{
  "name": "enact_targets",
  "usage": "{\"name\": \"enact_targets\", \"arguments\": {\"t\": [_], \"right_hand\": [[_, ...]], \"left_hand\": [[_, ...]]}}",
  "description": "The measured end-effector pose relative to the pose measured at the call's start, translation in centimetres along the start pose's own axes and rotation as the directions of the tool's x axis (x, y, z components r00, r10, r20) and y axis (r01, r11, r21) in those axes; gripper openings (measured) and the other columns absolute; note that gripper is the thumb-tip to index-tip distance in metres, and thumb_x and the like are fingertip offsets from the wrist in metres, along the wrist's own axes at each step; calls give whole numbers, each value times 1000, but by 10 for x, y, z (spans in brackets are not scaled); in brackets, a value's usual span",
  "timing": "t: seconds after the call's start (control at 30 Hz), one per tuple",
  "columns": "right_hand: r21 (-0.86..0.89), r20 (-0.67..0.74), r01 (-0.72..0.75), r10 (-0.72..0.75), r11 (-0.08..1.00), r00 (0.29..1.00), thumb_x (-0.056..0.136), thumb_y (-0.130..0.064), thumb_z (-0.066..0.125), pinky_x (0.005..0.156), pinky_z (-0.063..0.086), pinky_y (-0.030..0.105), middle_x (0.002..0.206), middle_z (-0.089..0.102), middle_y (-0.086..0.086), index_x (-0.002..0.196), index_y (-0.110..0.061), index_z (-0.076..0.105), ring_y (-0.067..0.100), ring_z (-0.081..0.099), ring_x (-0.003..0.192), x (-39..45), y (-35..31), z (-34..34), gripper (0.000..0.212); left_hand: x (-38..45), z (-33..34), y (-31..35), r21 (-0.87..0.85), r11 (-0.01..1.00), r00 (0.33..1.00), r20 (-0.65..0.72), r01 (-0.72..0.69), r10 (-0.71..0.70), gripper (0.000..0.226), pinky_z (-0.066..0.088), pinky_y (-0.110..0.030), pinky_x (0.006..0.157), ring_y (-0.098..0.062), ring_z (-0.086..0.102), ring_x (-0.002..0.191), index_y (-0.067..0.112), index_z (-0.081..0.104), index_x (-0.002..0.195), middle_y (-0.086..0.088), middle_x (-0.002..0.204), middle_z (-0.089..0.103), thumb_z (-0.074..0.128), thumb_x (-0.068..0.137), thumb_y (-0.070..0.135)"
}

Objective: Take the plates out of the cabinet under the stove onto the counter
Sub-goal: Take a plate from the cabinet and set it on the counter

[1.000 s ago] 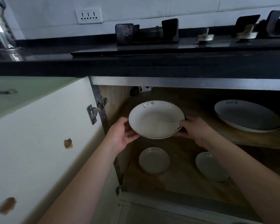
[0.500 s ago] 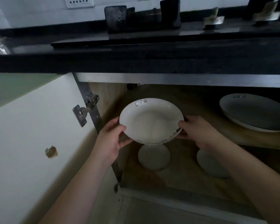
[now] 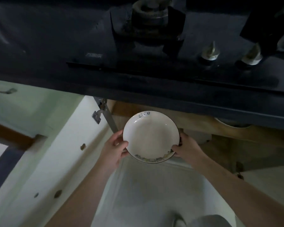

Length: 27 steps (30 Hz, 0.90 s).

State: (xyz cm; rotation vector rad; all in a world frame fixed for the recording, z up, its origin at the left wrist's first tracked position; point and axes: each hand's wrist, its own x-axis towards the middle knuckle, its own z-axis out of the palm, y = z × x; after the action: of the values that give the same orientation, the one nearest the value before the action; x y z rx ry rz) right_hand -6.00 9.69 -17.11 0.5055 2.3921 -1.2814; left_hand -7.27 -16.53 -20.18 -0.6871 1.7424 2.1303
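A white plate (image 3: 150, 136) with a dark rim and the word "life" on it is level in front of the open cabinet, below the counter's edge. My left hand (image 3: 116, 149) grips its left rim and my right hand (image 3: 185, 149) grips its right rim. A sliver of another white plate (image 3: 232, 125) shows on the cabinet shelf (image 3: 203, 123) at the right, mostly hidden by the counter. The dark counter (image 3: 47, 46) with the stove lies above the plate.
The white cabinet door (image 3: 59, 153) stands open at the left, its hinge (image 3: 97, 114) near the plate. On the stove are a burner (image 3: 147, 18) and two knobs (image 3: 210, 52). A light floor (image 3: 154, 185) lies below.
Both hands have drawn the plate out of the cabinet toward me. The view has risen, so it now looks down on the stove top, and the lower plates are out of sight.
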Motion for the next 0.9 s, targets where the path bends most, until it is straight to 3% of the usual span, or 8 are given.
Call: {"name": "enact_targets", "arguments": {"t": [0.2, 0.33, 0.43, 0.5, 0.63, 0.77, 0.9], "right_hand": [[124, 64, -121, 114, 985, 991, 78, 3, 65, 64, 62, 33, 111, 66, 8, 127, -12, 50, 9, 64, 85, -87, 6, -6, 54], [205, 84, -218, 205, 954, 975, 77, 5, 65, 73, 62, 46, 109, 64, 2, 132, -14, 47, 16, 64, 91, -157, 4, -14, 60], [195, 69, -256, 247, 947, 966, 76, 2, 65, 74, 61, 49, 100, 63, -3, 125, -17, 50, 21, 64, 90, -210, -6, -22, 55], [167, 28, -271, 270, 948, 962, 75, -5, 64, 76, 58, 47, 95, 64, -2, 114, -24, 50, 23, 64, 87, -244, -17, -29, 46], [182, -50, -262, 275, 948, 960, 76, -13, 60, 60, 48, 31, 85, 65, 0, 99, -24, 54, 18, 61, 75, -308, -52, -45, 25], [245, -104, -199, 229, 949, 968, 84, -15, 59, 65, 54, 34, 85, 67, 3, 100, -22, 59, 21, 64, 76, -366, -83, -62, 17], [450, -216, -129, 249, 883, 944, 89, -15, 58, 73, 61, 36, 83, 73, 6, 96, -15, 67, 22, 72, 77, -413, -109, -81, 12]], "left_hand": [[-94, -13, 4, -4, 991, 991, 2, 137, -137, 53, 58, -37, 66, -21, 72, 93, 28, 67, 119, -4, 111, 72, 57, 81, -8], [-164, -14, 11, 35, 978, 978, 15, 205, -206, 57, 58, -38, 67, -18, 71, 91, 29, 67, 121, -6, 114, 71, 49, 84, -11], [-221, -14, 32, 42, 975, 975, 27, 219, -220, 56, 58, -38, 68, -18, 71, 91, 29, 65, 126, -5, 114, 71, 52, 84, -7], [-254, -14, 56, 103, 974, 975, 67, 203, -210, 56, 58, -37, 69, -18, 71, 92, 34, 68, 121, -4, 112, 70, 54, 78, -1], [-309, -25, 108, 203, 972, 972, 175, 120, -156, 56, 57, -35, 67, -22, 67, 99, 39, 70, 114, -3, 110, 70, 52, 80, -1], [-341, -35, 155, 258, 966, 959, 265, 33, -104, 52, 58, -34, 67, -15, 69, 98, 42, 69, 116, 2, 110, 71, 57, 77, 9], [-364, -26, 196, 262, 963, 931, 362, -57, -44, 49, 57, -31, 65, -12, 70, 91, 48, 71, 107, 2, 105, 73, 59, 77, 11]]}}
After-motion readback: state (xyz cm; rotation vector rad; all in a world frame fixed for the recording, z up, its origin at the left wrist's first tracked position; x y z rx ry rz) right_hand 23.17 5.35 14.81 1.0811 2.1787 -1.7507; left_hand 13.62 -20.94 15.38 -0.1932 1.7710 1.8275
